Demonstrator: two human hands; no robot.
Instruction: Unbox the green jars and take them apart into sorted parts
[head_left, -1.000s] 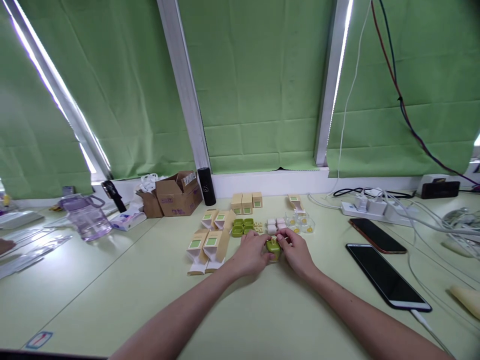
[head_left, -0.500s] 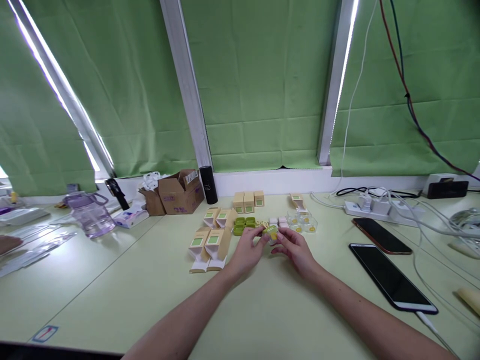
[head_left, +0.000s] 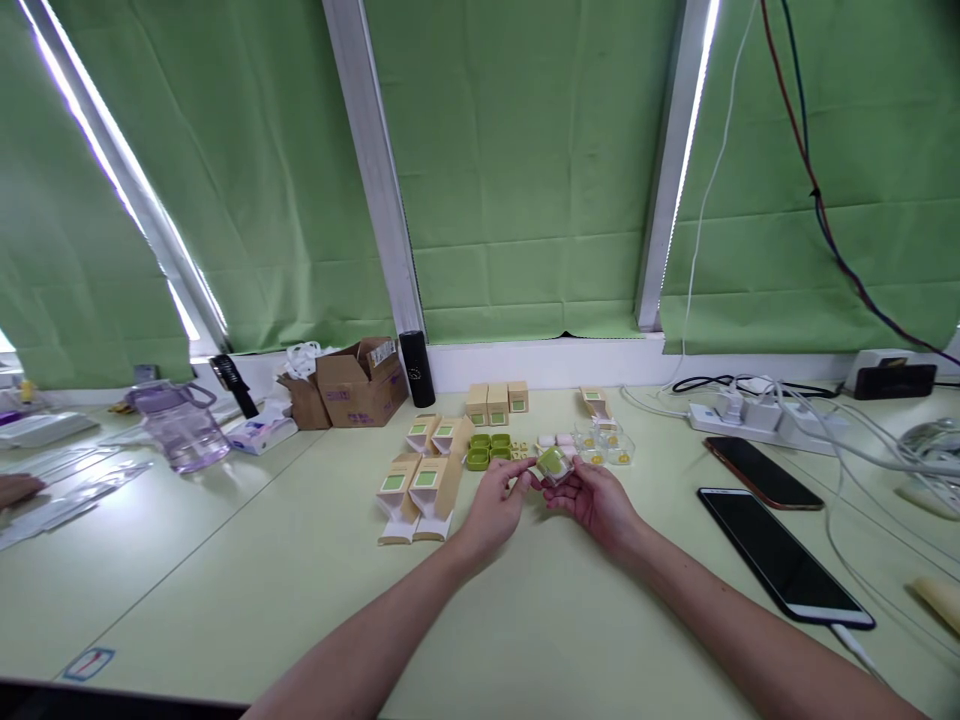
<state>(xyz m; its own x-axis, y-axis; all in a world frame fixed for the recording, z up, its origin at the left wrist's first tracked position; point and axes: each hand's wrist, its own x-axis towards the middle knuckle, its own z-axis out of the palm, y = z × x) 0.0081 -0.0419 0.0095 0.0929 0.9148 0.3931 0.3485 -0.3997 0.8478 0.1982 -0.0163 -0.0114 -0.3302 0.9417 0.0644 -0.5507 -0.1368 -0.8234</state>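
Note:
Between my two hands is a small green-and-clear container (head_left: 553, 464), held just above the table with its green part facing up. My right hand (head_left: 604, 505) is closed around its right side and underside. At its left edge, the fingertips of my left hand (head_left: 495, 505) pinch it. Beyond my left hand sit several green square cases (head_left: 480, 457) with small pale yellow pieces (head_left: 519, 451) beside them. White-pink pieces (head_left: 556, 440) lie behind the held container. To their right are several clear pieces (head_left: 619, 450) with yellow centres.
Open small cartons (head_left: 425, 485) stand left of my hands, closed boxes (head_left: 497, 405) behind. Two phones (head_left: 784, 555), a power strip (head_left: 765, 425) and loose cables lie right. A cardboard box (head_left: 362, 388), black cylinder (head_left: 417, 370), purple jug (head_left: 180, 430) and another person's hand (head_left: 19, 488) are left.
The container has been turned and shifted slightly right, so its yellow centre no longer shows. My right hand has rolled palm-up beneath it. Left-hand fingers remain at its edge.

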